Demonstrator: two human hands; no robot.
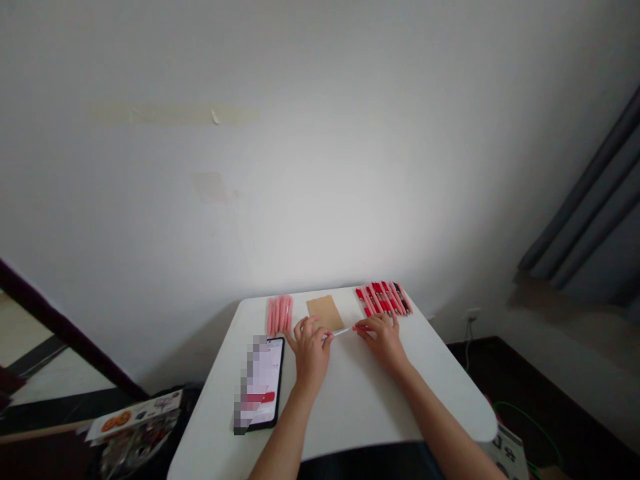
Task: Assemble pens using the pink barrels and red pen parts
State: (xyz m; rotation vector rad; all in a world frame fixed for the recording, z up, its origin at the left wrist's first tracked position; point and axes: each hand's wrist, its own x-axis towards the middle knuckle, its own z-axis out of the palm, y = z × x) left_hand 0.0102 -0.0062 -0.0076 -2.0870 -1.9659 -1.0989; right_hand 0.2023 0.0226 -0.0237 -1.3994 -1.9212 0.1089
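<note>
Both my hands rest on a small white table [350,400]. My left hand [311,350] pinches one end of a thin white refill-like rod [343,331]. My right hand [383,340] grips the other end, where a red pen part [361,327] shows. Behind my right hand lies a row of several red and black pens [384,298]. A bundle of pink pen barrels [279,314] lies behind my left hand. Between the two groups sits a small brown card [325,311].
A phone [264,390] with a lit screen lies at the table's left edge. A white wall rises right behind the table. Grey curtains [590,227] hang at the right. Printed packets [135,420] lie on the floor at the lower left.
</note>
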